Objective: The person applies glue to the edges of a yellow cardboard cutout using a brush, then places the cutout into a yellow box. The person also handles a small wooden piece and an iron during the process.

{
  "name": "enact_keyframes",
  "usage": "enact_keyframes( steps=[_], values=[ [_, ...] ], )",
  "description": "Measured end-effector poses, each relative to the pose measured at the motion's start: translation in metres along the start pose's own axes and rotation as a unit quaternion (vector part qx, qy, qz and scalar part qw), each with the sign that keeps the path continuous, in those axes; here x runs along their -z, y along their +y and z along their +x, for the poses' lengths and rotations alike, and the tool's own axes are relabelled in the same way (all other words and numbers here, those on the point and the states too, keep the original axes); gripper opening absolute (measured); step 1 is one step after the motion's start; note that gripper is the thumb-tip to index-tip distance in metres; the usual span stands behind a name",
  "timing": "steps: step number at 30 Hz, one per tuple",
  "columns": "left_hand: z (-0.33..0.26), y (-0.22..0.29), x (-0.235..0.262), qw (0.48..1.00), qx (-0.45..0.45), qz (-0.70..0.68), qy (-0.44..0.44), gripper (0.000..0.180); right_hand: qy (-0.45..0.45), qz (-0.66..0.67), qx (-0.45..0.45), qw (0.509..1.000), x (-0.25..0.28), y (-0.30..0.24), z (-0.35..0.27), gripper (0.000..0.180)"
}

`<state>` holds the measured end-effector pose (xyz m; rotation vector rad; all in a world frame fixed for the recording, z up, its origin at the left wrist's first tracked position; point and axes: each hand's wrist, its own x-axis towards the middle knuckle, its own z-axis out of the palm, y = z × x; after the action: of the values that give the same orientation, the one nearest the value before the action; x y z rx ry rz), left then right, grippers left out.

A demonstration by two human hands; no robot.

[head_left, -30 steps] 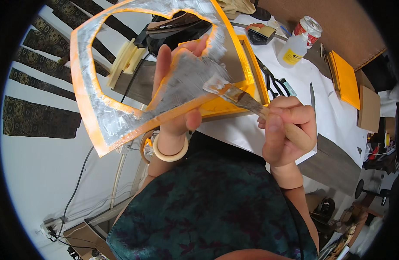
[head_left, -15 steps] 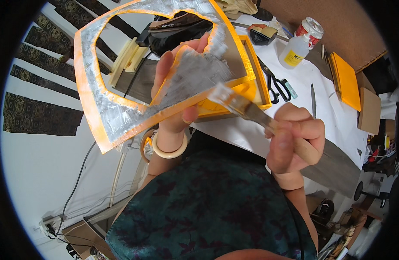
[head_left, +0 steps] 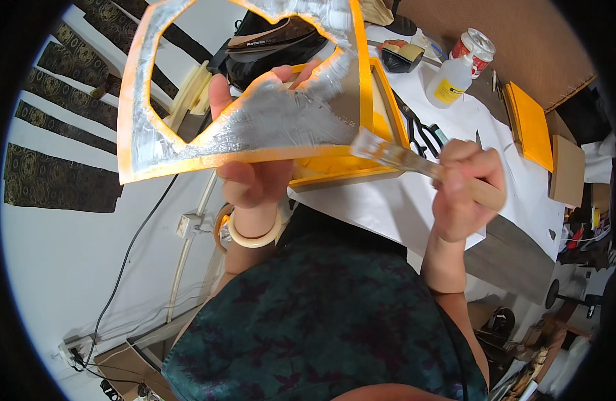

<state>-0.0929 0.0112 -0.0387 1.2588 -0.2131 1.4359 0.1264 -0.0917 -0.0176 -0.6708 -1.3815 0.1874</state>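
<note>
A stiff panel (head_left: 288, 123) with a large shaped cutout is held up in the air, grey with wet-looking whitish smears and edged in orange. My left hand (head_left: 254, 184) grips it by the lower strip, thumb beneath the edge and fingertips showing through the opening. Pinched by its wooden handle, a flat brush (head_left: 408, 159) is in my right hand (head_left: 471, 190). Its whitish bristles are at the panel's lower right corner; whether they touch it I cannot tell. Behind the panel lies a shallow orange-yellow box (head_left: 391, 107), partly hidden.
Black-handled scissors (head_left: 425, 134) lie right of the box. A spray bottle (head_left: 448, 83), a red can (head_left: 476, 48) and a black dish (head_left: 403, 57) stand farther back. A black iron (head_left: 274, 50) is behind the panel. Dark patterned fabric strips (head_left: 60, 180) lie at left.
My left hand has turned the panel so its lower edge lies more level, and it has risen. The brush and right hand have shifted slightly right, with the bristles still near the same corner.
</note>
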Motion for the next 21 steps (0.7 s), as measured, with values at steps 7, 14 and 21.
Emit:
enact_keyframes(
  steps=[7,14,21],
  values=[
    [0.005,-0.003,0.006,0.997,-0.017,-0.039,-0.068,0.083,-0.048,-0.017,-0.024,0.998,-0.005,0.0,0.015,0.008],
    [-0.001,-0.003,0.009,0.998,0.005,-0.059,-0.038,0.085,-0.077,-0.006,-0.087,0.993,-0.003,0.001,0.031,0.012],
    [-0.003,-0.006,0.025,0.998,0.038,0.031,-0.036,0.085,0.103,-0.295,-0.107,0.944,0.174,0.125,0.16,0.02]
  ],
)
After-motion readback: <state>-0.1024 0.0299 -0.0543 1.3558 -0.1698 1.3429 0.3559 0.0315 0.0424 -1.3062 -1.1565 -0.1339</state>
